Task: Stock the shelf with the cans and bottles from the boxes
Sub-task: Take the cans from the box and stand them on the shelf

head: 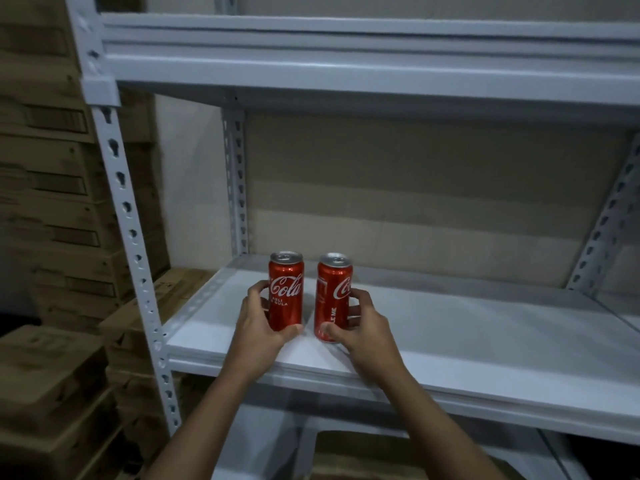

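Note:
Two slim red Coca-Cola cans stand upright side by side near the left front of the white shelf board (450,334). My left hand (258,322) grips the left can (286,292), fingers behind it and thumb at its base. My right hand (363,323) grips the right can (333,296) from its right side, thumb low on the front. A narrow gap separates the cans. Both can bottoms seem to touch the board.
A white metal rack with a perforated front-left upright (138,244) frames the shelf; another shelf board (346,64) lies above. Cardboard backs the rack. Stacked brown cartons (52,202) stand to the left. A lower level (381,452) shows beneath.

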